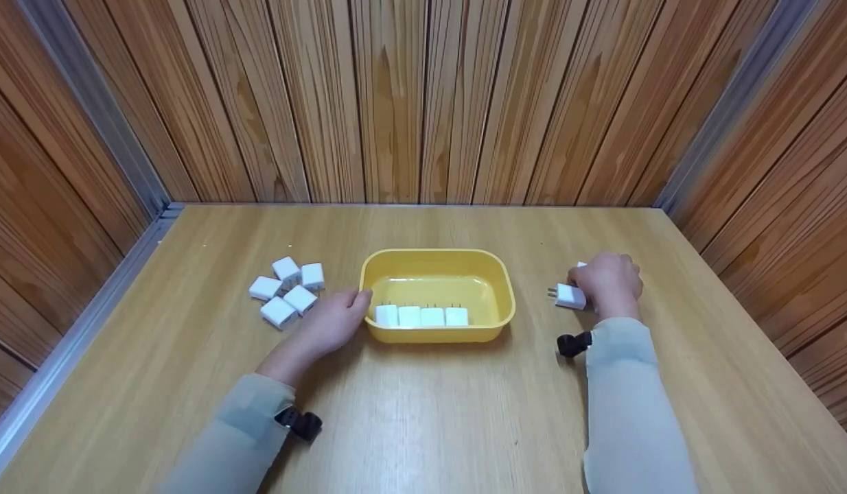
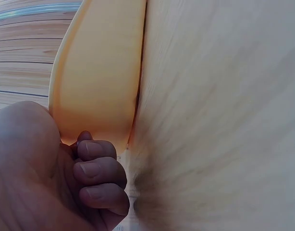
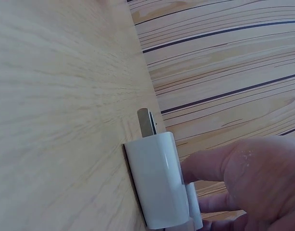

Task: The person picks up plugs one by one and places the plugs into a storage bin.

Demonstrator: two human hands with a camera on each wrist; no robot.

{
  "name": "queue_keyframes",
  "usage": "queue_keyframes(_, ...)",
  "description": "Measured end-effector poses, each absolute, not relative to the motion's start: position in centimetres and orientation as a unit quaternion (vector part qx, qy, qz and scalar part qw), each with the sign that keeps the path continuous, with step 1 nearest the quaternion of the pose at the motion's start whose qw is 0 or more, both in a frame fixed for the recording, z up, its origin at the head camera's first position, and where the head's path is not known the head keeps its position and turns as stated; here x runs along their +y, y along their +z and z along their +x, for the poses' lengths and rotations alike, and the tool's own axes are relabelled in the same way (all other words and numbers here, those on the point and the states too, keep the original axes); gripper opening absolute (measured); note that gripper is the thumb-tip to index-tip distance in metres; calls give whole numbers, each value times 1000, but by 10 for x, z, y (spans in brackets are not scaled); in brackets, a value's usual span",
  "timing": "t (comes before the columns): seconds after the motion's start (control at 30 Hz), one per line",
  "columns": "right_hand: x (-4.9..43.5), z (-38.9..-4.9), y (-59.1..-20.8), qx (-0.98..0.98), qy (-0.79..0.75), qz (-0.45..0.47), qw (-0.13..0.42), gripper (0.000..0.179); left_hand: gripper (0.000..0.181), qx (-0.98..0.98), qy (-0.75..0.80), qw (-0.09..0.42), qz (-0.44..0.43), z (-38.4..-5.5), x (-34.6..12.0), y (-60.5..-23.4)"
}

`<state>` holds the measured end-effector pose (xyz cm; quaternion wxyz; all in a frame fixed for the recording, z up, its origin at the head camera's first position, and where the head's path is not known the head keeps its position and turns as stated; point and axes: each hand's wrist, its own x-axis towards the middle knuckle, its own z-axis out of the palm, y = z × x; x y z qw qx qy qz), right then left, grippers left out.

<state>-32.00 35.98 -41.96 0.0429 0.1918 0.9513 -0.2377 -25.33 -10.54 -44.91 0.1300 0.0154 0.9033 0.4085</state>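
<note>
A yellow plastic basin point(image 1: 441, 334) stands on the table, with several white plug chargers point(image 1: 432, 316) in a row along its near side, prongs pointing away. My left hand point(image 1: 338, 319) holds the basin's left end, thumb at the rim; in the left wrist view its fingers point(image 2: 92, 168) curl against the basin's outer wall point(image 2: 99, 72). On the right, my right hand point(image 1: 607, 280) is curled over white chargers, gripping one that it mostly hides. Beside it a charger point(image 1: 570, 296) lies with its prongs to the left. In the right wrist view the thumb point(image 3: 205, 166) meets a charger point(image 3: 157, 180).
Left of the basin lies a loose group of several white chargers point(image 1: 286, 291), close to my left hand. Wood-panelled walls point(image 1: 423, 103) enclose the table point(image 1: 437, 412) at the back and both sides. Black wrist cameras point(image 1: 574, 344) stick out from both sleeves.
</note>
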Motion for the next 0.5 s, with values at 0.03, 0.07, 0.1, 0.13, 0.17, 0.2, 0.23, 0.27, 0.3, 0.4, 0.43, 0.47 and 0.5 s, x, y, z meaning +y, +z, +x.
queue_keyframes(0.03, 360, -320, -419, 952, -236, 190, 40, 50, 64, 904, 408, 128, 18, -254, -105, -449)
queue_keyframes(0.07, 360, -320, -418, 952, -237, 189, 39, 50, 64, 904, 408, 126, 22, -254, -106, -450)
queue_keyframes(0.1, 359, -321, -418, 951, -240, 189, 38, 51, 64, 904, 407, 125, 25, -254, -106, -450)
queue_keyframes(0.13, 359, -321, -417, 950, -244, 189, 38, 51, 64, 905, 406, 124, 26, -254, -106, -450)
queue_keyframes(0.17, 359, -321, -417, 949, -250, 189, 38, 51, 65, 905, 406, 124, 28, -255, -106, -450)
queue_keyframes(0.2, 359, -322, -416, 947, -259, 188, 39, 51, 65, 905, 406, 124, 29, -255, -106, -450)
queue_keyframes(0.23, 358, -322, -415, 944, -269, 186, 39, 52, 65, 905, 406, 125, 30, -256, -106, -450)
queue_keyframes(0.27, 357, -322, -414, 942, -279, 183, 38, 53, 65, 904, 407, 127, 30, -256, -106, -450)
queue_keyframes(0.3, 357, -323, -414, 939, -289, 180, 37, 54, 66, 904, 408, 128, 29, -256, -107, -450)
queue_keyframes(0.4, 353, -323, -411, 931, -321, 170, 31, 61, 66, 901, 412, 131, 26, -256, -107, -450)
queue_keyframes(0.43, 351, -324, -410, 928, -330, 167, 27, 63, 66, 901, 413, 131, 24, -256, -106, -450)
queue_keyframes(0.47, 349, -324, -409, 927, -336, 163, 20, 64, 66, 901, 413, 131, 22, -255, -106, -450)
queue_keyframes(0.5, 347, -324, -407, 926, -341, 158, 15, 65, 66, 902, 412, 130, 19, -255, -106, -450)
